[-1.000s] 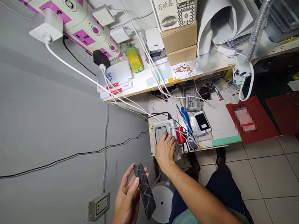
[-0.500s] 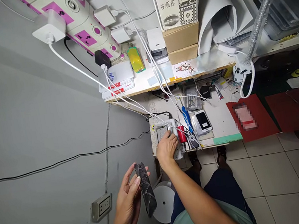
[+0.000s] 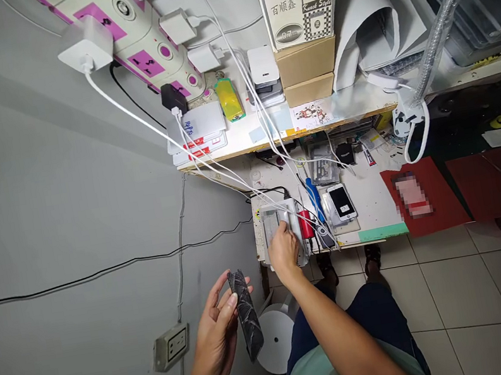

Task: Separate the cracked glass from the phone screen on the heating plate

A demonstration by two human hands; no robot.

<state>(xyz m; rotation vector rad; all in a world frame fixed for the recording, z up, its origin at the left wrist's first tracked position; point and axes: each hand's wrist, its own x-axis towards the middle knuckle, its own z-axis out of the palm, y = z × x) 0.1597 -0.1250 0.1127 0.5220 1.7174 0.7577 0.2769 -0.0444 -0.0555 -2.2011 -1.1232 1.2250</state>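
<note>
My left hand (image 3: 222,320) pinches a dark, patterned flat object (image 3: 247,316) between thumb and fingers, held upright in front of the grey wall. My right hand (image 3: 284,250) rests on a white device with a grey panel (image 3: 271,225) at the left end of the desk. Its fingers are drawn together and point down at the device; whatever lies under the fingertips is hidden. Just right of that hand are a red object (image 3: 305,224) and a blue-handled tool (image 3: 314,197).
White cables (image 3: 234,180) hang from the shelf (image 3: 271,136) down over the desk. A white phone (image 3: 342,203) lies right of the blue tool, with a red mat (image 3: 440,200) beyond. A white round bin (image 3: 275,340) stands below the desk.
My right hand has shifted slightly to the right and down on the white device, and its fingers are more curled. My left hand keeps its hold on the dark object.
</note>
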